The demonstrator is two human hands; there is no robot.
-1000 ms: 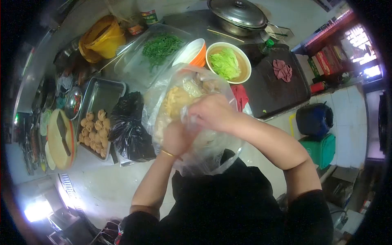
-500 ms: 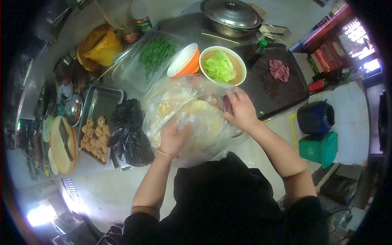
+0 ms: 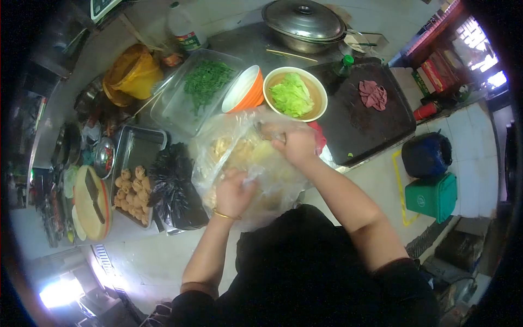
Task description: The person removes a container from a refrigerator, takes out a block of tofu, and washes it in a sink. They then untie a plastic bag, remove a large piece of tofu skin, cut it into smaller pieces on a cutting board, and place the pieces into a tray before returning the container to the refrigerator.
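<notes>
A large clear plastic bag (image 3: 218,147) with pale yellowish food inside lies at the counter's front edge, close to my body. My left hand (image 3: 235,192) is closed on the bag's near left side, a thin bracelet at its wrist. Over the bag's right part is my right hand (image 3: 294,143), fingers curled at the bag's opening; what they hold is partly hidden. Just behind the bag stand a white bowl with lettuce (image 3: 292,95) and a tilted orange bowl (image 3: 250,95). Something red (image 3: 318,139) shows beside my right wrist.
Left of the bag are a black plastic bag (image 3: 171,174), a metal tray (image 3: 128,144) of brown round items and a knife (image 3: 93,197) on a round board. Behind stand a clear tub (image 3: 169,111) with greens and a lidded pot (image 3: 305,22). A pink cloth (image 3: 373,95) lies right.
My right hand has moved left and inward over the bag, whose right side has drawn in. The red thing beside it has come into view. My left hand remains at the bag.
</notes>
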